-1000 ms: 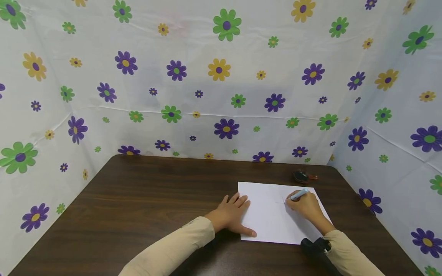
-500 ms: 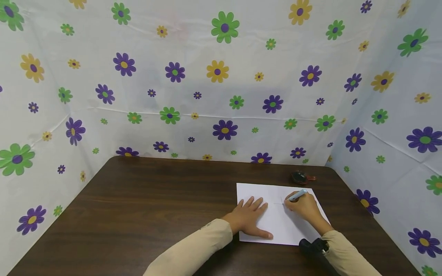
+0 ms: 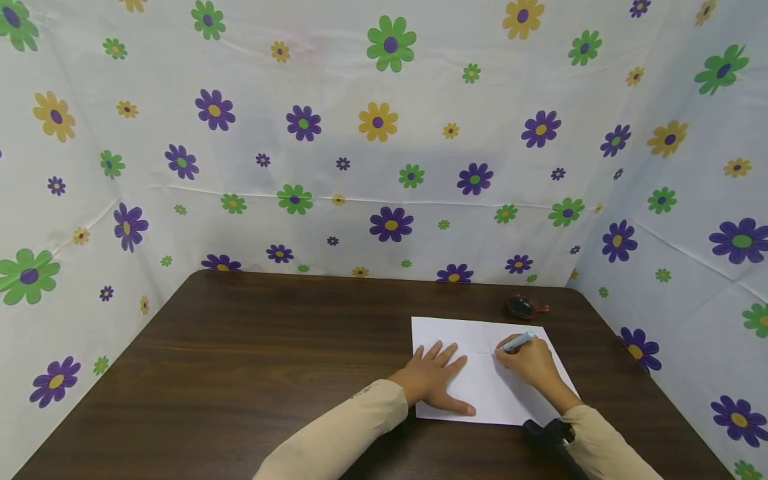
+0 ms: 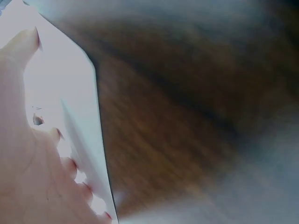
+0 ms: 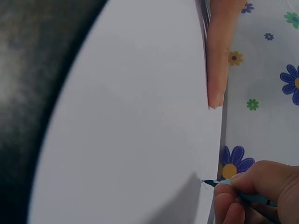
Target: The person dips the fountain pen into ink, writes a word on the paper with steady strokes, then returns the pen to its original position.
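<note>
A white sheet of paper (image 3: 453, 326) lies on the dark wooden table, with thin lines drawn near its middle. My left hand (image 3: 433, 381) rests flat on the paper's left part, fingers and thumb spread. The left wrist view shows the thumb and fingertips of this left hand (image 4: 37, 158) along the sheet. Over the right half of the sheet, my right hand (image 3: 534, 363) grips a light-blue marker (image 3: 517, 341) between thumb and fingers. In the right wrist view, the marker's dark tip touches the paper at a short, thin mark.
A small dark, glossy rounded object (image 3: 521, 307) with a reddish-brown end lies behind the paper; its kind is unclear. The brown table (image 3: 270, 347) extends left of the sheet. Flower-patterned cloth (image 3: 336, 147) stands around the back and sides. A black device (image 3: 549, 430) sits at my right wrist.
My left hand has slid right from the sheet's left edge further onto the paper, then stayed there. The right hand holds the marker at almost the same spot.
</note>
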Demonstrator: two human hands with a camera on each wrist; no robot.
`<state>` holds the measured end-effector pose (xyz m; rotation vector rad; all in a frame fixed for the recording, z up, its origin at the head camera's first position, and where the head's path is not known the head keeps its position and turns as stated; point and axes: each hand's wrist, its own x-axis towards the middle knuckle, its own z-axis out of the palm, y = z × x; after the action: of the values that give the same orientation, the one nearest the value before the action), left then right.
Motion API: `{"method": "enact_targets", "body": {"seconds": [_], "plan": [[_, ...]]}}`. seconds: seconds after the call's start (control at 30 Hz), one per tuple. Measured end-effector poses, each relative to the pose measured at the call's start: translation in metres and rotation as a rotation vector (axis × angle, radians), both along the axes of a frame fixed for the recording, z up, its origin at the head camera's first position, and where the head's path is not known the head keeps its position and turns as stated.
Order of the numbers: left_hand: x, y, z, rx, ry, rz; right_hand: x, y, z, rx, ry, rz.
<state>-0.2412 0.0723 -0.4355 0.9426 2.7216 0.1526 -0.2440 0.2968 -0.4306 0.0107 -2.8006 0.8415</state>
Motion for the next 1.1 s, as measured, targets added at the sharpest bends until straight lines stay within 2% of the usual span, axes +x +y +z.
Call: {"method": "enact_targets", "body": {"seconds": [0.53,0.83,1.1], "plan": [[0.002,-0.001,0.004,-0.004,-0.007,-0.003,0.022,-0.010,0.002,0.009,-0.017,0.013],[0.004,-0.001,0.007,-0.010,0.007,-0.003,0.035,-0.020,0.004,0.020,0.016,0.045],[0.005,-0.001,0.009,-0.016,-0.008,0.005,0.038,-0.024,0.005,0.037,0.044,0.073]]}}
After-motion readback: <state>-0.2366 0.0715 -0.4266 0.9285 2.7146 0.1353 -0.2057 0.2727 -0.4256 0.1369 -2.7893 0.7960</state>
